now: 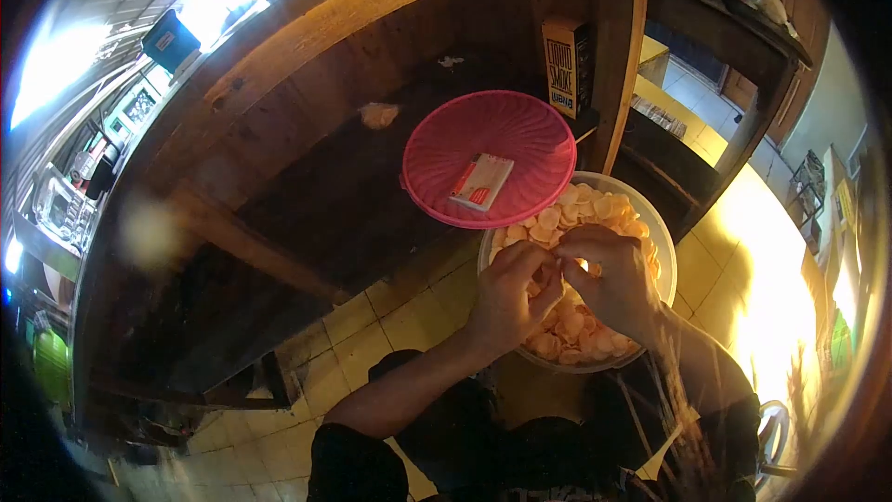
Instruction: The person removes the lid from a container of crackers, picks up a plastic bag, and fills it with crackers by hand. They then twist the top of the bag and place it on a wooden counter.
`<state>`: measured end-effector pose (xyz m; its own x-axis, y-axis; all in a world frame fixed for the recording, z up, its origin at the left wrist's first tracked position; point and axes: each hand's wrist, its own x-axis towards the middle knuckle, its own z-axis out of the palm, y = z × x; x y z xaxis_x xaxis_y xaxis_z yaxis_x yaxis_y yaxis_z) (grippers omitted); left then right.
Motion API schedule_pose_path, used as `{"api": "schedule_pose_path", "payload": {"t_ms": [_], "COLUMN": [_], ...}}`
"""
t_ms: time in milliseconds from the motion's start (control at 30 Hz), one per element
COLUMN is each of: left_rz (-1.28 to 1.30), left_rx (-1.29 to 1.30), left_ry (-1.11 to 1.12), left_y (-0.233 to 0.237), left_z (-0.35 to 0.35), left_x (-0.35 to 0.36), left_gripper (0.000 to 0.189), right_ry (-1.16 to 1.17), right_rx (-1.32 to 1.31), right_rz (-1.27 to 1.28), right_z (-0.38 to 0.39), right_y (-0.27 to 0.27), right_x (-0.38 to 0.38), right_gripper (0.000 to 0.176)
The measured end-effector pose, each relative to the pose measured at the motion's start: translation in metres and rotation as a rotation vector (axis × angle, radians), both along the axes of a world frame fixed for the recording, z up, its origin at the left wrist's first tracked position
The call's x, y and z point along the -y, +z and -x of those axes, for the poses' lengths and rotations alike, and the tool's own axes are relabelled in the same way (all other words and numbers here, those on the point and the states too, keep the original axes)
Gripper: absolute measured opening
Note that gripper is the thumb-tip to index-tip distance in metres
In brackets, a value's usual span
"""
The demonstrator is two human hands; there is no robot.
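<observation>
Both hands meet above a pale round tub filled with thin round orange-pink crackers. My left hand has its fingers pinched, tips almost touching those of the other hand. My right hand is curled over with thumb and fingers drawn together. Whatever the fingertips hold is too small to make out. A pink ribbed lid lies just beyond the tub, overlapping its far left rim. On the lid rests a small red-and-white packet.
A dark wooden shelf unit spans the left and far side. Inside it stands a yellow-and-black Liquid Smoke box. Thin straw-like sticks appear near my right forearm. Yellow tiles cover the floor.
</observation>
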<state>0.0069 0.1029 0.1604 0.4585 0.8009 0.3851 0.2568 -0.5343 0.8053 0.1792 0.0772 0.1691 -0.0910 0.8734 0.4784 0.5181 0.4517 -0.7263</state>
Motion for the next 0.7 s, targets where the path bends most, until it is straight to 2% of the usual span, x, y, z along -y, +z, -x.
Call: {"api": "schedule_pose_path", "payload": {"t_ms": [67, 300, 467, 600, 667, 700], "left_rz": [-0.319, -0.578, -0.805, -0.787, -0.568, -0.571], "left_rx": [-0.152, -0.118, -0.280, -0.276, -0.282, -0.283], "left_ry": [-0.004, -0.055, 0.052, 0.019, -0.049, -0.051], "left_y": [-0.007, 0.000, 0.005, 0.002, 0.002, -0.001], "left_z": [0.002, 0.002, 0.007, 0.009, 0.010, 0.011], "left_x": [-0.003, -0.007, -0.011, -0.014, -0.014, -0.016], "left_gripper": [0.019, 0.026, 0.026, 0.027, 0.025, 0.025], "right_ry": [0.031, 0.063, 0.149, 0.258, 0.334, 0.331], "right_rx": [0.073, 0.118, 0.154, 0.105, 0.077, 0.075], "right_rz": [0.029, -0.052, -0.153, -0.091, 0.047, 0.045], "right_z": [-0.001, 0.000, -0.001, -0.009, -0.012, -0.011], "right_y": [-0.002, -0.006, 0.003, -0.007, -0.011, -0.012], "right_x": [-0.001, -0.001, -0.004, -0.010, -0.012, -0.011], "right_gripper": [0.017, 0.017, 0.018, 0.019, 0.018, 0.018]}}
